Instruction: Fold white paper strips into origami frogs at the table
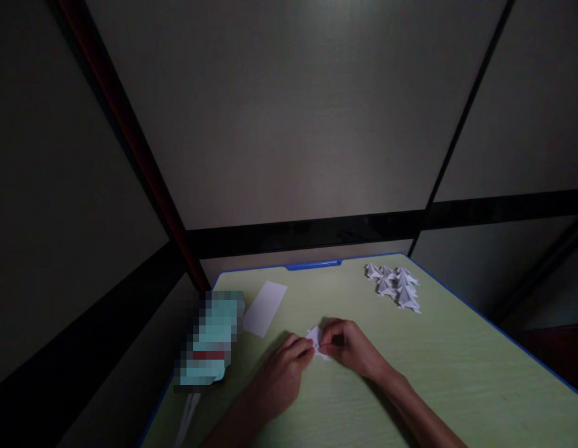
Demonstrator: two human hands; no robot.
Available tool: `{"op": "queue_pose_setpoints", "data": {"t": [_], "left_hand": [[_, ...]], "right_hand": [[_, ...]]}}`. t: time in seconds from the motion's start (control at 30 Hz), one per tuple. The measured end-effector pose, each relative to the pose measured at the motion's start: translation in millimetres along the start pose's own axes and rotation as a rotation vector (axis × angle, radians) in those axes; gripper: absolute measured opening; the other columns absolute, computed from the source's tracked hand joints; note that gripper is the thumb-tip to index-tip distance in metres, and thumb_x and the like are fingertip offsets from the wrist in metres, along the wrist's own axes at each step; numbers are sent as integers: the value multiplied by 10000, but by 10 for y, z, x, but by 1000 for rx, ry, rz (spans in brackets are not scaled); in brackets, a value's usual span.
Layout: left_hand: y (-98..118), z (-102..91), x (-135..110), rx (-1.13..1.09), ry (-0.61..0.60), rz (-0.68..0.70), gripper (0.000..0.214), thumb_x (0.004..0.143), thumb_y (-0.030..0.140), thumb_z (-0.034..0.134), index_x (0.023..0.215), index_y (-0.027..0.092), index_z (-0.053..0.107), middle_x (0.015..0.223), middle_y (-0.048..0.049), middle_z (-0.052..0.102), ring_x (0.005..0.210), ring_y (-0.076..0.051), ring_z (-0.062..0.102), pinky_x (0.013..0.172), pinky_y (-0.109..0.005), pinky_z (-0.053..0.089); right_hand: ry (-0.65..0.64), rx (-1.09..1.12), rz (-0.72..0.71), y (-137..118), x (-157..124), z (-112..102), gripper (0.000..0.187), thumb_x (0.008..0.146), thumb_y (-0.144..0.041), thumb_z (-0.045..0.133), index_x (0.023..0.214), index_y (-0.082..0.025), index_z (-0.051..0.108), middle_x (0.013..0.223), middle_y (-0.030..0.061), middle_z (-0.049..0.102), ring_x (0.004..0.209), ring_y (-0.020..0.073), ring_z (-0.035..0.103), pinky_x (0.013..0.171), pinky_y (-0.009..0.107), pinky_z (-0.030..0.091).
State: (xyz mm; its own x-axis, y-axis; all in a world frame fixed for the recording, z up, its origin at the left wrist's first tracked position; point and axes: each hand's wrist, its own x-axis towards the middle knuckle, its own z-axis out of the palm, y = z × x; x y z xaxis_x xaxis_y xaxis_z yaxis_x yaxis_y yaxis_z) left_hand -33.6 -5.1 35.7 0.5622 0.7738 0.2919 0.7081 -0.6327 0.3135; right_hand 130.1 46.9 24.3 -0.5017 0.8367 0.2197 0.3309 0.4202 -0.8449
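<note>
A small folded piece of white paper lies on the light green table between my two hands. My left hand pinches its left side with fingers closed. From the right, my right hand pinches the same piece, fingers curled over its edge. Most of the paper is hidden under my fingertips.
A flat white sheet lies left of my hands. Several folded white paper figures cluster at the far right corner. A blurred teal object sits at the table's left edge. The table has a blue rim; dark walls stand behind.
</note>
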Motion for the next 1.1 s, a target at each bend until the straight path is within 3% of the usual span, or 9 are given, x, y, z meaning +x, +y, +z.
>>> {"op": "queue_pose_setpoints", "data": {"t": [0.23,0.53,0.73,0.93,1.1], "left_hand": [[13,-33,5,-22,-54,-15,364,722,6,354,1012,179,490,1026,-33,515,923,-146,423,820,-260,377],[38,-11,-53,104,-116,-2,464,684,-9,379,1112,168,396,1120,-36,451,1023,-155,352,895,-252,298],[77,4,-60,132,-108,30,495,691,-1,379,1146,193,343,1138,-13,444,1021,-155,355,878,-253,311],[91,40,-49,166,-43,27,427,701,35,403,1090,210,404,1081,-2,493,999,-147,385,949,-319,200],[82,-6,-30,113,-68,7,453,683,34,396,1088,236,411,1087,9,501,990,-138,397,953,-329,184]], "right_hand": [[20,20,-6,-18,-1,20,133,573,-27,520,490,-124,560,532,-6,507,501,98,462,469,187,358],[45,20,-4,-11,-7,31,134,558,-12,519,499,-124,564,535,-6,512,505,100,459,478,190,357],[34,39,6,-31,2,8,137,562,-14,517,501,-120,580,530,-5,521,506,99,469,479,186,367],[-1,60,16,0,8,-2,123,571,-26,523,516,-116,587,522,-2,544,496,98,478,474,185,379],[-17,70,9,5,-1,-8,98,585,-49,539,527,-111,588,546,10,553,511,105,486,480,190,383]]}}
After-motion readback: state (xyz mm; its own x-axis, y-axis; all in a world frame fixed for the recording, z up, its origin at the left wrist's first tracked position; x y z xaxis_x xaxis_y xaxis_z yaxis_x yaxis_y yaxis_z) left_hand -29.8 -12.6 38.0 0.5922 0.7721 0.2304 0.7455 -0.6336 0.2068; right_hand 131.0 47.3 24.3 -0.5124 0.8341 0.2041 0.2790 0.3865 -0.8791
